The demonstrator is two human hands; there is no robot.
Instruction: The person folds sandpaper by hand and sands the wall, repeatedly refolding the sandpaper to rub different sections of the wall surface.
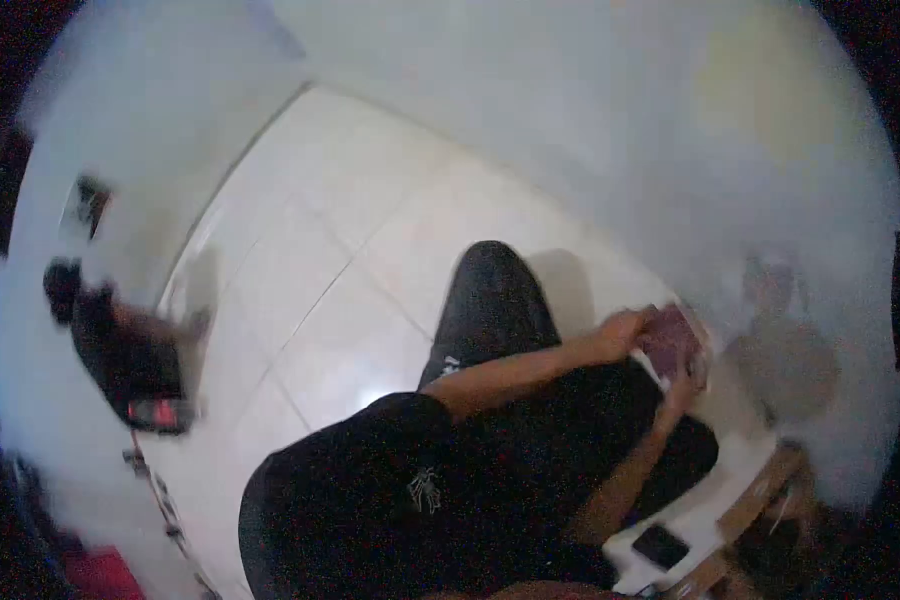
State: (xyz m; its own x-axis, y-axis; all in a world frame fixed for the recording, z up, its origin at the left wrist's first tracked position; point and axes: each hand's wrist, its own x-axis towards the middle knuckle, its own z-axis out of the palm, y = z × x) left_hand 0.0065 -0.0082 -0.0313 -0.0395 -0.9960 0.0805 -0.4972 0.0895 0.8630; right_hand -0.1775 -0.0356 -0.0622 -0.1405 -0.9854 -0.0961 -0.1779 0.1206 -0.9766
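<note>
A maroon, flat, soft-edged piece with a pale border lies between my hands, low by the wall at the right. Blur hides whether it is cloth or a small book. My left hand grips its left edge with curled fingers. On its lower edge is my right hand, thumb and fingers closed on it. Both hands are beyond my dark-trousered legs, one knee raised and the other folded to the right.
Pale tiled floor stretches ahead to grey-white walls. Another person in dark clothes sits at the left, with a red-and-black item beside them. A black rectangular object and wooden pieces are at the lower right.
</note>
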